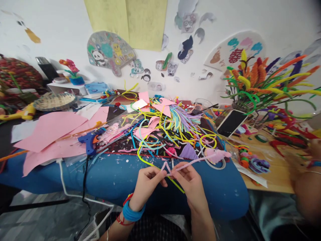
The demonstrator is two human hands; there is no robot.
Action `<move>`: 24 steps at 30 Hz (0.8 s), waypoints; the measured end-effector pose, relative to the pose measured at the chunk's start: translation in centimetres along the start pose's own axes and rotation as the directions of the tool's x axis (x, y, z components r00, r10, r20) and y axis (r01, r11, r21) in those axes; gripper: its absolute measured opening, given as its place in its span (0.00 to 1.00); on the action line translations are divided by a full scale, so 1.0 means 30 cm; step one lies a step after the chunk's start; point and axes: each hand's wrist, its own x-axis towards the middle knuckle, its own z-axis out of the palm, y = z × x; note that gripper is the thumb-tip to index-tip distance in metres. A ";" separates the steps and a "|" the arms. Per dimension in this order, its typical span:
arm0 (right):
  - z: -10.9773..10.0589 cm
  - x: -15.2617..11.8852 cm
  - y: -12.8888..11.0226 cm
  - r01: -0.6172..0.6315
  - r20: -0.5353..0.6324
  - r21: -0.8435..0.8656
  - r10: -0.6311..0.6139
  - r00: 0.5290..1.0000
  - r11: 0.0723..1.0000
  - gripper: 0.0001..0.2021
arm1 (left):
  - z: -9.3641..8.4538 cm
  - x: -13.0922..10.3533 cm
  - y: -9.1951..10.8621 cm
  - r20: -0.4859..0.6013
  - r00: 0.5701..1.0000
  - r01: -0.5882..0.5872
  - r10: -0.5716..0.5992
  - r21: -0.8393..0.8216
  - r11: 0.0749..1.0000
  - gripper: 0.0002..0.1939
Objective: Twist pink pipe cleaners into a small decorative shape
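A pale lilac pipe cleaner (193, 163) is stretched between my two hands, bent into a small peak where they meet. My left hand (150, 180) pinches the bent part between thumb and finger. Close beside it, my right hand (188, 179) grips the same pipe cleaner, whose long tail runs off to the right. A yellow-green pipe cleaner (177, 186) passes behind my fingers. Just beyond the hands lie a purple ridged piece (189, 151), a bright pink piece (171, 151) and a pink fuzzy shape (217, 155).
A pile of colored pipe cleaners (173, 122) covers the blue-draped table (120, 174). Pink sheets (57, 129) and a blue glue gun (89, 140) lie left. A phone (232, 123) leans before pipe-cleaner flowers (260, 77) at right. Another person's arm (308, 187) is at the right edge.
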 end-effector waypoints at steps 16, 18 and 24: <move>-0.013 -0.018 0.017 0.072 0.111 0.032 -0.075 0.991 0.997 0.10 | 0.016 -0.002 -0.019 -0.113 0.994 -0.009 -0.001 -0.092 0.996 0.15; -0.011 -0.019 0.017 0.101 0.110 0.009 -0.101 0.989 0.995 0.09 | 0.017 -0.001 -0.021 -0.115 0.993 -0.009 -0.002 -0.101 0.995 0.15; -0.018 -0.018 0.032 0.132 0.041 -0.107 -0.128 0.991 0.985 0.06 | 0.020 -0.006 -0.025 -0.047 0.998 0.030 -0.039 -0.174 0.984 0.14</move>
